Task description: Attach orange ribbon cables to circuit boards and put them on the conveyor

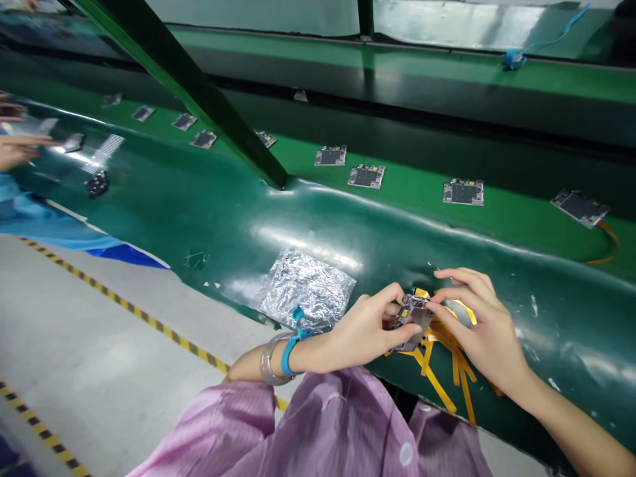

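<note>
While your left hand (368, 321) is holding a circuit board (413, 323), thumb and fingers closing on its edges, the board is tilting near the front edge of the worktop (223, 199). Your right hand (479, 321) is meeting the board's upper right corner with thumb and index finger drawn together, its other fingers spreading loosely; whether that fingertip pair is gripping anything, you cannot tell from here. Orange tape strips (440, 391) are fanning out under and beside the board. To its left, a crumpled foil sheet (311, 285) is lying on the worktop, just behind your left forearm. A blue wrist strap (288, 358) is circling your left wrist. Beyond the worktop, other boards (366, 176) are lying spaced apart along a green strip (412, 199), and a green post (199, 86) is slanting down between them. At far left, a co-worker's hand (17, 151) is extending over the worktop.
</note>
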`<state>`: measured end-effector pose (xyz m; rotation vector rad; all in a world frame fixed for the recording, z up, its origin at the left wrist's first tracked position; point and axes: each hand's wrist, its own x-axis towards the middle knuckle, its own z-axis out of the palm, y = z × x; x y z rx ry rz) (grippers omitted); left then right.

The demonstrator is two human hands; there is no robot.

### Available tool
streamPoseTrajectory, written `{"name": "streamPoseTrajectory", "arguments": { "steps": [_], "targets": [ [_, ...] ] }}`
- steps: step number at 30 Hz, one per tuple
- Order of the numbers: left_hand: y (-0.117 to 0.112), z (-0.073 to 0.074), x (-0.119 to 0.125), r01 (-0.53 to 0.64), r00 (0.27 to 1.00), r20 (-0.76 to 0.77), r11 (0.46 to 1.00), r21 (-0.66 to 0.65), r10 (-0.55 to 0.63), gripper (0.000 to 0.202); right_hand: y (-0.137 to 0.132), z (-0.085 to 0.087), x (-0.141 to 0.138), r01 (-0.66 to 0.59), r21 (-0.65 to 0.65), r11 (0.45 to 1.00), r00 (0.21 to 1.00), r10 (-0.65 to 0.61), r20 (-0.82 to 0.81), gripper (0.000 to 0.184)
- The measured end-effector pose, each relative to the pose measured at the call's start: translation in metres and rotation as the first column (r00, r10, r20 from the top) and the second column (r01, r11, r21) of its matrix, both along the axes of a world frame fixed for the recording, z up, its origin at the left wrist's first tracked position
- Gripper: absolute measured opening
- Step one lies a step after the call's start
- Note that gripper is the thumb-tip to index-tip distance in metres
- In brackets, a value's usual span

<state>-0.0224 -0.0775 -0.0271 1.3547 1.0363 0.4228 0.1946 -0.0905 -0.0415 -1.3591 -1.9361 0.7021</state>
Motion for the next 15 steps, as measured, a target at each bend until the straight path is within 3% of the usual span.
{"name": "streamPoseTrajectory", "arguments": {
  "steps": [3, 5, 8, 10, 12, 15],
  "targets": [
    [-0.001, -0.005, 0.003, -0.035, 0.998, 0.055, 0.998, -0.047, 0.037, 0.031, -0.004, -0.003, -0.001, -0.022, 0.002, 1.0, 0.999, 0.022, 0.042, 0.006],
    [0.001, -0.012, 0.004, -0.07, 0.983, 0.155, 0.979, -0.189, 0.1, 0.034, -0.007, -0.005, 0.0, -0.005, 0.07, 0.998, 0.999, 0.002, 0.052, 0.006],
    [0.012, -0.022, 0.002, -0.131, 0.901, 0.306, 0.866, -0.482, 0.307, 0.039, -0.008, -0.01, 0.008, 0.119, 0.164, 0.979, 0.992, -0.122, 0.011, 0.008],
    [0.021, -0.027, -0.001, -0.204, 0.836, 0.31, 0.78, -0.592, 0.453, 0.038, -0.006, -0.017, 0.018, 0.131, 0.142, 0.981, 0.99, -0.137, 0.033, 0.009],
    [0.03, -0.028, -0.005, -0.284, 0.805, 0.271, 0.743, -0.606, 0.529, 0.038, 0.0, -0.029, 0.029, 0.031, 0.07, 0.997, 0.99, -0.04, 0.132, 0.01],
    [0.033, -0.026, -0.008, -0.323, 0.815, 0.237, 0.753, -0.573, 0.529, 0.041, 0.011, -0.049, 0.044, -0.072, -0.049, 0.996, 0.955, 0.083, 0.285, 0.012]
  ]
}}
